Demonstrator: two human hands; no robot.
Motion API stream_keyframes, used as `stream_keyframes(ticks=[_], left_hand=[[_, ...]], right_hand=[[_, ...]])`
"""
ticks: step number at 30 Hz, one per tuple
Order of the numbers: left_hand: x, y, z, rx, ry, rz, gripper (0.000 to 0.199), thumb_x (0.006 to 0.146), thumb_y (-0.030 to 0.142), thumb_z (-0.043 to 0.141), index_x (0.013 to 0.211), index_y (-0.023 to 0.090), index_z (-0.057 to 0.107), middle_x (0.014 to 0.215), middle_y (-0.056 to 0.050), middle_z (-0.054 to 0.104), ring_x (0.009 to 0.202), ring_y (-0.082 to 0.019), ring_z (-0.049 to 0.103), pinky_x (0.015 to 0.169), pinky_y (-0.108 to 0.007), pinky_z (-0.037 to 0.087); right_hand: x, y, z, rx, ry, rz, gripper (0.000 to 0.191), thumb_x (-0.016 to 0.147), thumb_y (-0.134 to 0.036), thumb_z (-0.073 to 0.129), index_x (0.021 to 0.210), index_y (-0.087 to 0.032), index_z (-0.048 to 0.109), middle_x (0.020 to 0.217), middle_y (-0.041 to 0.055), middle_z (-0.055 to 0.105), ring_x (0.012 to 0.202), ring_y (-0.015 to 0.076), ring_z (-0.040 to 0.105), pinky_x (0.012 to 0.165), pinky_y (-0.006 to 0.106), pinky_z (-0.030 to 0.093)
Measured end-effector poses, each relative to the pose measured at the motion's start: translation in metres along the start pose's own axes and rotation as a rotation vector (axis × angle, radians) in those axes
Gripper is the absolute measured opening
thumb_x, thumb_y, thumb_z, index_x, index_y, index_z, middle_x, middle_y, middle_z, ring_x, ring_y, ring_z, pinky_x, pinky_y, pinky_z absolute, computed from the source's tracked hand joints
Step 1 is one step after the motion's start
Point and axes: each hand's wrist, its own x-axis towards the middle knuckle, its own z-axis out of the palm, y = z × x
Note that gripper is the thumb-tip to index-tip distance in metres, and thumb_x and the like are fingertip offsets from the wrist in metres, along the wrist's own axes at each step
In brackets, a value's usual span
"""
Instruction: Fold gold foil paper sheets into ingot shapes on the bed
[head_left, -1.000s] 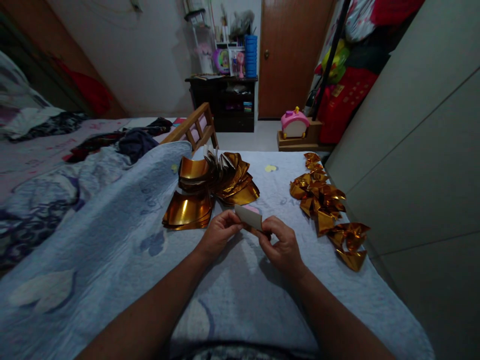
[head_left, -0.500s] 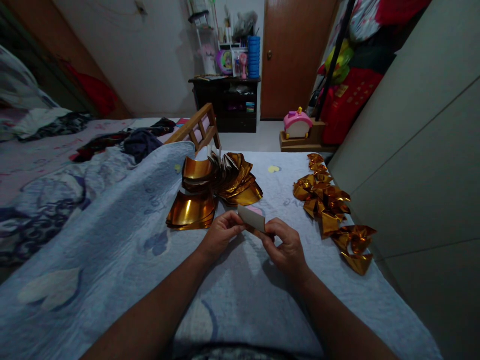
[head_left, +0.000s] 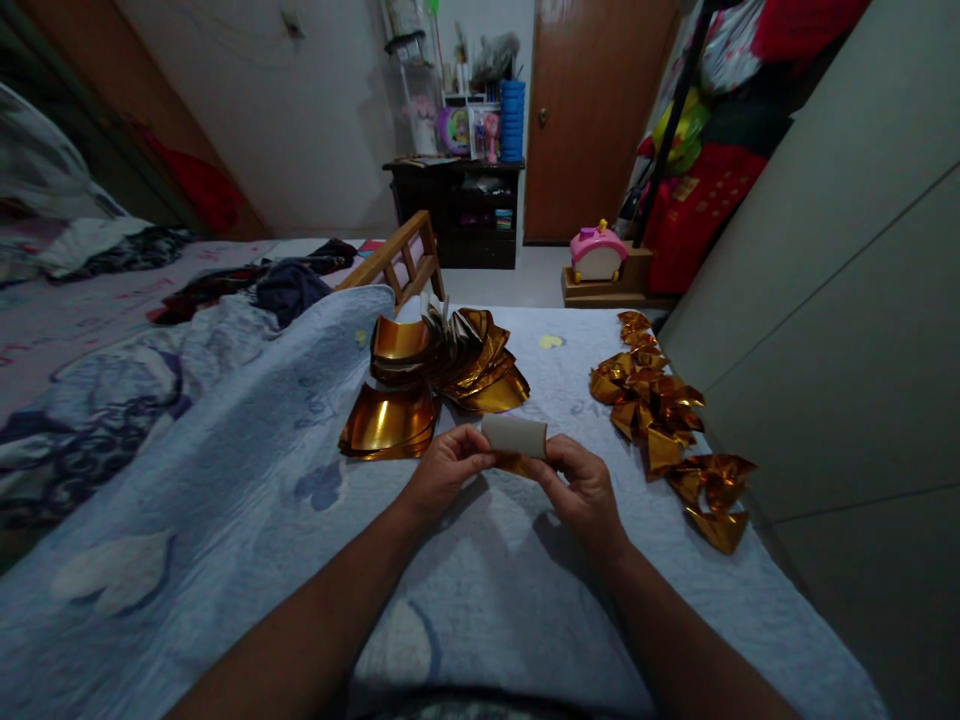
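A sheet of gold foil paper (head_left: pixel 514 437), curled into a roll with its pale grey back outward, is held between both hands above the bed. My left hand (head_left: pixel 454 464) pinches its left end between thumb and fingers. At the right end, my right hand (head_left: pixel 579 484) grips the paper the same way. A strip of the gold side shows along the lower edge. Just beyond my left hand lie fanned stacks of flat gold foil sheets (head_left: pixel 391 420). Folded gold foil pieces (head_left: pixel 660 415) form a row to the right of my right hand.
A light blue bedspread (head_left: pixel 480 610) with heart patterns lies under everything. Rumpled clothes and bedding (head_left: pixel 289 290) are at the left, by a wooden rail (head_left: pixel 397 255). A pale cabinet (head_left: pixel 840 350) borders the right side. A dark low cabinet (head_left: pixel 454 215) and a pink toy (head_left: pixel 598 252) stand beyond.
The paper between my hands has curled into a rounder roll, and its grey back now faces me more broadly. My right hand has shifted slightly right. The view has moved a little.
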Motion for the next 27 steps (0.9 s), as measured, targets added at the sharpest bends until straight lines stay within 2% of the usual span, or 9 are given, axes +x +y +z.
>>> stream_keyframes(ticks=[5, 12, 19, 23, 27], left_hand=[[-0.002, 0.004, 0.003, -0.034, 0.024, -0.01, 0.03, 0.064, 0.022, 0.086, 0.074, 0.017, 0.059, 0.071, 0.003, 0.063, 0.066, -0.011, 0.059, 0.066, -0.022, 0.045], [-0.004, 0.008, 0.006, -0.081, 0.069, -0.005, 0.052, 0.065, 0.023, 0.086, 0.103, 0.023, 0.051, 0.084, 0.001, 0.073, 0.076, -0.014, 0.067, 0.071, -0.023, 0.046], [-0.005, 0.009, 0.01, -0.023, 0.129, -0.02, 0.051, 0.067, 0.027, 0.083, 0.107, 0.021, 0.052, 0.079, 0.003, 0.068, 0.063, -0.01, 0.059, 0.061, -0.021, 0.042], [-0.004, 0.009, 0.01, -0.016, 0.153, -0.051, 0.045, 0.069, 0.029, 0.081, 0.105, 0.018, 0.057, 0.074, 0.004, 0.062, 0.062, -0.009, 0.057, 0.06, -0.02, 0.043], [-0.004, 0.006, 0.011, 0.032, 0.152, -0.063, 0.04, 0.07, 0.031, 0.08, 0.102, 0.017, 0.062, 0.079, 0.001, 0.065, 0.066, -0.01, 0.058, 0.059, -0.021, 0.042]], right_hand=[[0.002, 0.004, -0.001, 0.121, 0.021, 0.139, 0.016, 0.087, -0.031, 0.065, 0.076, -0.019, 0.066, 0.074, 0.001, 0.061, 0.07, 0.016, 0.055, 0.065, 0.028, 0.044], [0.009, 0.015, -0.004, 0.25, -0.035, 0.376, 0.019, 0.079, -0.036, 0.068, 0.08, -0.017, 0.07, 0.065, -0.0011, 0.059, 0.057, 0.013, 0.046, 0.052, 0.025, 0.036], [0.012, 0.018, -0.006, 0.257, -0.03, 0.453, 0.023, 0.077, -0.038, 0.069, 0.083, -0.017, 0.072, 0.066, -0.0012, 0.06, 0.056, 0.0122, 0.044, 0.052, 0.025, 0.035], [0.014, 0.018, -0.008, 0.248, -0.04, 0.48, 0.026, 0.077, -0.041, 0.069, 0.085, -0.017, 0.072, 0.065, -0.0012, 0.06, 0.058, 0.0128, 0.046, 0.055, 0.025, 0.037], [0.015, 0.019, -0.009, 0.241, -0.037, 0.484, 0.027, 0.076, -0.043, 0.07, 0.083, -0.017, 0.071, 0.066, -0.0009, 0.061, 0.06, 0.0135, 0.049, 0.059, 0.026, 0.04]])
